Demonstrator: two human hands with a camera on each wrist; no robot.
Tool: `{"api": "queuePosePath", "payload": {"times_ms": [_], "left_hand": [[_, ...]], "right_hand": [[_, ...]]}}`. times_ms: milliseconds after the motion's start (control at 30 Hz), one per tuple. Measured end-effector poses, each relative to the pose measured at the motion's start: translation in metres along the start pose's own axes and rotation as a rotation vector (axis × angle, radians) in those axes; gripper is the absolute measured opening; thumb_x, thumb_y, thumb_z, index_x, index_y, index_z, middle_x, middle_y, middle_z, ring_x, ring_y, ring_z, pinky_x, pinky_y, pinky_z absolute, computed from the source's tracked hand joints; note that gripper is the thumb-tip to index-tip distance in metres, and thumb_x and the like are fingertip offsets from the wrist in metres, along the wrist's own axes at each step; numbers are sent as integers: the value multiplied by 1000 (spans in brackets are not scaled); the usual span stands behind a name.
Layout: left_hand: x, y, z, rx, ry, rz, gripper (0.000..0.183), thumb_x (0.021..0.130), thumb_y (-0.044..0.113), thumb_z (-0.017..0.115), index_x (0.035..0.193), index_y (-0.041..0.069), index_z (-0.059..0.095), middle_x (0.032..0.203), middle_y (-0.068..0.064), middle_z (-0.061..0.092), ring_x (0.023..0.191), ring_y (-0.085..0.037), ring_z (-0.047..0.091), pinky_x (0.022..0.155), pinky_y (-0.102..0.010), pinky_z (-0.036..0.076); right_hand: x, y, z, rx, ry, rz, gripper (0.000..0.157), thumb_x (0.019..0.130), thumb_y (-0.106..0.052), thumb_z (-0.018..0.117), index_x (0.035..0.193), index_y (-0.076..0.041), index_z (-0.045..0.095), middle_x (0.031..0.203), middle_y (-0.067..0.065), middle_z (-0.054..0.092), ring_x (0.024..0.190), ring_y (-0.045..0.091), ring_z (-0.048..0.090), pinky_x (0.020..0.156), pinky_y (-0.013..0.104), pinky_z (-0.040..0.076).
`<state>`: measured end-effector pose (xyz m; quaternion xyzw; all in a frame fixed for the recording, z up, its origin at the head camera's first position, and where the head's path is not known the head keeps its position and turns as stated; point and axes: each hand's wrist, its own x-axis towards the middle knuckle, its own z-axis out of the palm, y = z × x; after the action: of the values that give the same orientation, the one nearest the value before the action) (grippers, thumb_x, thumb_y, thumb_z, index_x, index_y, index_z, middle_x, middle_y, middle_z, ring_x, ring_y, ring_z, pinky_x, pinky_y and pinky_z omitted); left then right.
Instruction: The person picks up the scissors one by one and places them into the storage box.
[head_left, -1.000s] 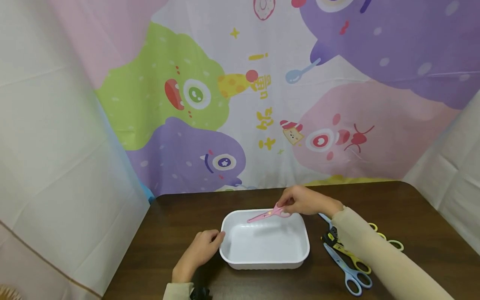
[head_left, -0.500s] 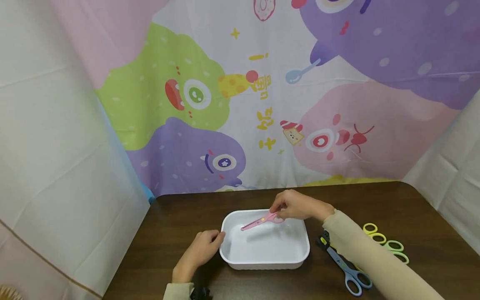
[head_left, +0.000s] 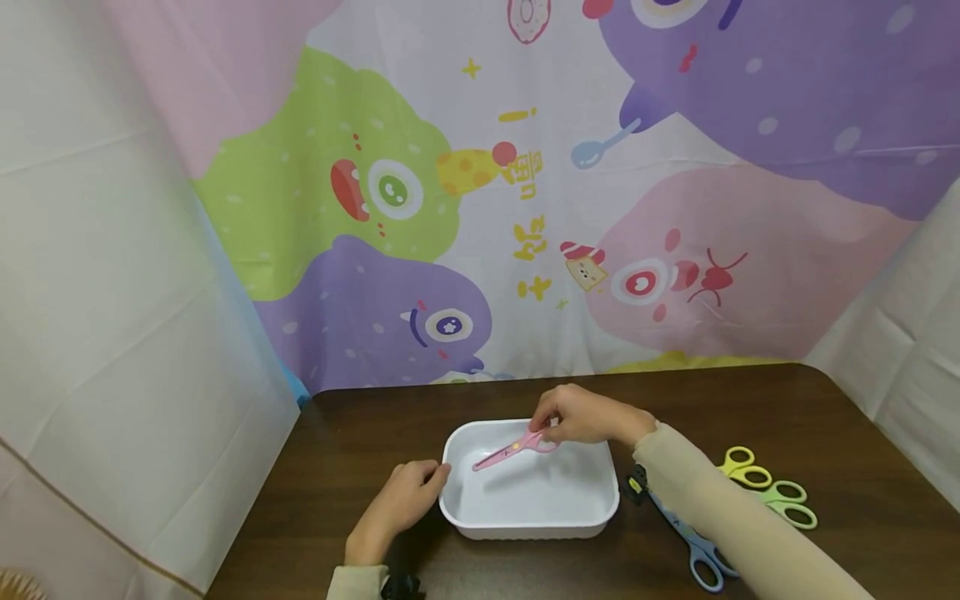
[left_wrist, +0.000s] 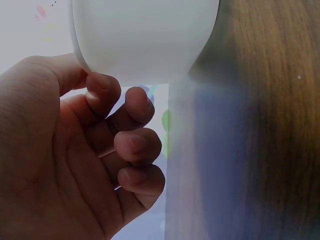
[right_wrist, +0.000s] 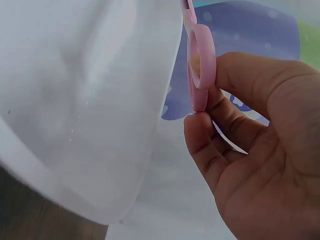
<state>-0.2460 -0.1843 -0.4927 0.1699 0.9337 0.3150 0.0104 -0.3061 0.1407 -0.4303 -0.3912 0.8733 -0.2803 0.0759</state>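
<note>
Pink scissors (head_left: 513, 450) are pinched at the handle by my right hand (head_left: 585, 414), their closed blades slanting down to the left over the inside of a white tray (head_left: 528, 531). In the right wrist view, my thumb and fingers meet at the pink finger loops of the scissors (right_wrist: 207, 55), close by the tray's wall (right_wrist: 135, 100). My left hand (head_left: 399, 502) stays at the tray's left rim. From the left wrist view, its thumb and index finger pinch the edge of the tray (left_wrist: 145, 40), while the other fingers curl loosely beneath.
Right of the tray lie blue scissors (head_left: 693, 542), yellow scissors (head_left: 744, 468) and green scissors (head_left: 791, 502), partly hidden by my right sleeve (head_left: 720, 500). The brown table (head_left: 352, 433) ends at a printed curtain (head_left: 390, 325) behind.
My right hand has moved left and slightly down with the pink scissors, further over the tray. The right sleeve has shifted, uncovering more of the yellow and green scissors. My left hand has stayed put.
</note>
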Motion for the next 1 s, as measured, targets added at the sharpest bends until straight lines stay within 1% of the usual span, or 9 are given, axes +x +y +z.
{"api": "queuePosePath", "payload": {"times_ms": [100, 400, 500, 633, 700, 767, 900, 1000], "left_hand": [[0, 0, 0, 7, 7, 6, 38, 105, 25, 56, 69, 14, 54, 62, 6, 43, 61, -9, 43, 58, -25, 36], [0, -1, 1, 7, 11, 7, 38, 105, 26, 56, 68, 14, 53, 62, 6, 42, 60, -9, 42, 57, -25, 36], [0, -1, 1, 3, 12, 10, 38, 105, 26, 56, 68, 14, 53, 62, 7, 42, 60, -8, 41, 57, -25, 36], [0, -1, 1, 4, 16, 15, 39, 105, 27, 56, 68, 14, 53, 61, 7, 41, 60, -8, 41, 57, -25, 35], [0, -1, 1, 5, 19, 18, 39, 105, 27, 56, 68, 14, 53, 61, 7, 41, 59, -7, 41, 56, -25, 35], [0, -2, 1, 7, 21, 20, 39, 104, 27, 56, 68, 14, 53, 61, 7, 42, 60, -8, 41, 56, -25, 35], [0, -2, 2, 10, 22, 18, 38, 104, 27, 56, 68, 15, 54, 62, 7, 42, 60, -8, 42, 57, -25, 36], [0, -2, 2, 13, 24, 20, 38, 104, 27, 56, 68, 15, 54, 61, 7, 42, 60, -8, 42, 57, -25, 36]], "right_hand": [[2, -2, 1, 1, 1, -16, 14, 89, -7, 75, 102, -10, 81, 97, -3, 73, 89, 10, 63, 78, 25, 53], [5, -5, 5, 10, -21, 16, 15, 92, -9, 75, 105, -12, 81, 97, -5, 72, 91, 9, 61, 82, 25, 52], [6, -5, 6, 17, -29, 20, 15, 93, -11, 75, 107, -12, 80, 99, -6, 72, 93, 9, 60, 86, 30, 54], [8, -8, 8, 18, -33, 20, 15, 93, -11, 75, 107, -11, 80, 101, -5, 73, 95, 11, 61, 91, 40, 55], [10, -10, 8, 22, -36, 25, 15, 93, -11, 75, 108, -11, 80, 102, -4, 73, 95, 11, 61, 91, 41, 55], [11, -11, 9, 23, -37, 19, 15, 93, -10, 75, 108, -10, 79, 102, -3, 73, 94, 11, 60, 89, 40, 55], [15, -12, 12, 32, -47, 28, 15, 93, -10, 75, 108, -10, 79, 100, -4, 72, 92, 10, 58, 84, 29, 53], [17, -13, 15, 40, -52, 31, 14, 94, -10, 74, 107, -11, 80, 99, -5, 71, 91, 11, 58, 82, 25, 50]]}}
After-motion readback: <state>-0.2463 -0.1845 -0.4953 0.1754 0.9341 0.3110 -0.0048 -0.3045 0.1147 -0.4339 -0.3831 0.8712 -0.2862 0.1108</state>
